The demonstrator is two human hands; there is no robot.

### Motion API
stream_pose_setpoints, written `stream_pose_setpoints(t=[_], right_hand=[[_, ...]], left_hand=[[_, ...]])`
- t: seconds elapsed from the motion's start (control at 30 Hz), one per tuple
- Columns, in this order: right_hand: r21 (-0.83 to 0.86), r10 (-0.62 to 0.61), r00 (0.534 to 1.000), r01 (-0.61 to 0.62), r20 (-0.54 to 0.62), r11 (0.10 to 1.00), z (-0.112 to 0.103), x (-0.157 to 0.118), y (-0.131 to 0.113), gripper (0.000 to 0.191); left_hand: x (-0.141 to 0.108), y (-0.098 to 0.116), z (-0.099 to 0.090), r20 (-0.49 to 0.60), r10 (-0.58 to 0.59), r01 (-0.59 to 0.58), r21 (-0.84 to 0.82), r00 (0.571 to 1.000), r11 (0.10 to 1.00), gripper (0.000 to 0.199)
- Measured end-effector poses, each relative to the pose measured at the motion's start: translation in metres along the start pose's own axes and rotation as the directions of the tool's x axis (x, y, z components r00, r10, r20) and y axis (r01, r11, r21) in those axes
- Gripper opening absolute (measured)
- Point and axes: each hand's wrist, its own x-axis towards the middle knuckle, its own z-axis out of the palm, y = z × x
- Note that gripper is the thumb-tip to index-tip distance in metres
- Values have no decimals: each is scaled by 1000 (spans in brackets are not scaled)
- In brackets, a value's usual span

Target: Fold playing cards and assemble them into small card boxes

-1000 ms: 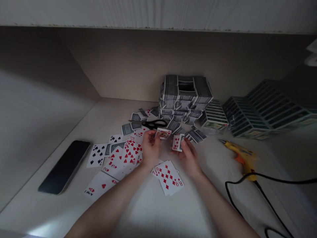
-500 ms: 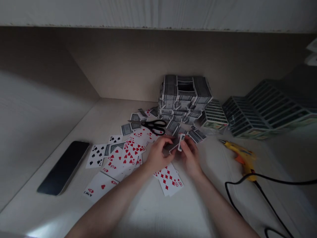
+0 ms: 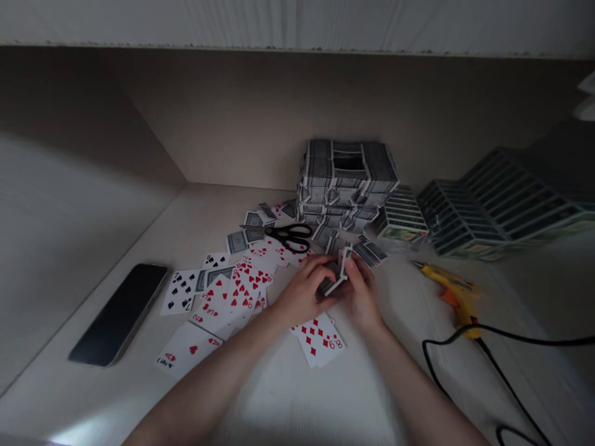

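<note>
Between my two hands is a folded playing card, its patterned back partly in sight. My left hand curls its fingers round the card's left side. On the right, my right hand pinches the raised white-edged part with thumb and fingers. Below the hands lie diamond cards, face up. To the left a loose spread of heart cards covers the surface. Black-handled scissors rest on cards just beyond my left hand. Behind stands a box-like structure built of cards, with an opening in its top.
A yellow glue gun lies at the right, its black cable looping toward the front. A dark phone lies at the left. Stacked card boxes stand at the back right. A shelf edge overhangs the work surface.
The folded card has turned and tilted up between my hands. My left fingers have shifted slightly to the right over it. Everything else lies as before.
</note>
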Motion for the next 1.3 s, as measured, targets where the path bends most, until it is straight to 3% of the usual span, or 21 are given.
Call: stream_pose_setpoints(t=[0.17,0.3,0.47,0.53,0.7,0.83,1.0,1.3], right_hand=[[193,78,995,-65,-61,979,4,0,-6,31],[284,120,991,-98,-61,954,6,1,-10,29],[334,144,990,-136,0,933,5,1,-11,27],[323,115,993,-117,24,939,5,1,-10,27],[220,67,995,-83,79,972,4,0,-6,31],[193,67,993,-84,92,978,3,-1,-5,32],[129,30,989,-49,143,990,3,-2,-5,32],[-9,7,973,-6,229,1000,5,-5,-12,38]], left_hand=[[-2,-1,1,98,-12,13,-14,995,1000,22],[-5,0,4,55,-81,80,5,995,997,19],[-5,0,4,-100,-241,234,-72,965,970,58],[-3,1,2,-115,-242,234,-82,964,969,63],[0,1,-1,-163,-129,135,23,978,991,55],[-1,2,-1,-239,-151,181,110,959,977,56],[-1,3,-3,-191,-155,184,142,969,973,54],[-4,0,1,-148,-263,268,12,953,963,61]])
